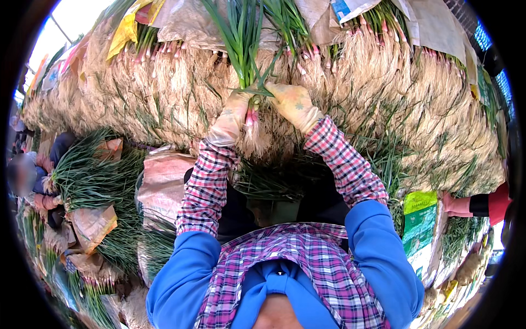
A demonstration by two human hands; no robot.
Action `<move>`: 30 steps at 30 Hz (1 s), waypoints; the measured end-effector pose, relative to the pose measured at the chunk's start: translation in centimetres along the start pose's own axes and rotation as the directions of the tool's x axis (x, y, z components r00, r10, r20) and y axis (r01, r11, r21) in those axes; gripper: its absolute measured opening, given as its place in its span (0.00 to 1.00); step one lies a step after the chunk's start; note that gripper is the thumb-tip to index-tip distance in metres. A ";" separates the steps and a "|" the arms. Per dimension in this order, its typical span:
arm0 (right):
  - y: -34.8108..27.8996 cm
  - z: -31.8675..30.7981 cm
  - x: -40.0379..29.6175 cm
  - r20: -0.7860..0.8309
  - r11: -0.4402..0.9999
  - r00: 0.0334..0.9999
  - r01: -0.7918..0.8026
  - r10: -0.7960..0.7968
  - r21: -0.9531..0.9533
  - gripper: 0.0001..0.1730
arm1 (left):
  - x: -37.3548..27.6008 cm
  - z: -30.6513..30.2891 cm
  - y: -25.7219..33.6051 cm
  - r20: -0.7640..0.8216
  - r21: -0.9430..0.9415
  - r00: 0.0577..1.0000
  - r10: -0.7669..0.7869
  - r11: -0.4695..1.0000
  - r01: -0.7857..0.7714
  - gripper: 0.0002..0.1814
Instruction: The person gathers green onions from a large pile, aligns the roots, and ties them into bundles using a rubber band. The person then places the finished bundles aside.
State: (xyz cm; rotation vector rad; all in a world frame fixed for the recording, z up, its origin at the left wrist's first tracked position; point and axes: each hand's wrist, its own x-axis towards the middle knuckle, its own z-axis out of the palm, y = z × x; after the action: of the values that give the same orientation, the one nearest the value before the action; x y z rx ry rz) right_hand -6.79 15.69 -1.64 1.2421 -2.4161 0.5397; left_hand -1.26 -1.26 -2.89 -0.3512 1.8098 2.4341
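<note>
My left hand (232, 113), in a pale stained work glove, grips a bunch of green garlic or similar plants (242, 49). The leaves point away from me, while pink stem bases (251, 117) and pale stringy roots (257, 137) hang towards me. Beside it my right hand (294, 103), gloved alike, has its fingers closed on a narrow green leaf (265, 76) that crosses the bunch near my left fingers. The fingertips are partly hidden by the leaves. Behind both hands rises a long heap of the same plants (172, 90), roots facing me.
Woven sacks (193, 31) cover the tops of the heap. A pinkish sack (164, 181) lies at my left, a green and white sack (420, 230) at my right. Further left, another person (43, 164) handles a leafy bunch (88, 172). Another person's pink-gloved hand (456, 205) shows at right.
</note>
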 end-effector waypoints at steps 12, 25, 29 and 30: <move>-0.7 -2.9 4.5 0.545 0.999 0.838 -0.023 0.034 -0.026 0.23 | -0.6 -2.4 1.6 0.345 0.161 0.938 0.036 0.982 -0.097 0.14; -2.0 2.0 3.5 0.254 0.109 0.491 -0.597 0.833 0.795 0.11 | 1.6 -0.4 0.9 0.047 -0.207 0.984 0.171 0.965 -0.158 0.08; -0.9 -2.5 1.0 0.279 -0.022 0.720 -0.345 0.636 0.938 0.09 | 2.6 -4.8 0.2 0.431 -0.518 0.821 0.373 0.848 -0.114 0.12; -0.8 -2.8 -0.4 0.276 0.155 0.798 -0.414 0.536 0.897 0.10 | 2.2 -4.4 0.8 0.454 -0.594 0.789 0.414 0.800 -0.077 0.12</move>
State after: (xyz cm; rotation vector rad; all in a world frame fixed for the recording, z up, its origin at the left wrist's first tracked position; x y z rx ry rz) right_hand -5.53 16.93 0.71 0.5489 -2.2870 2.4447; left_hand -3.01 -5.82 -3.82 0.5985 0.9297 2.7834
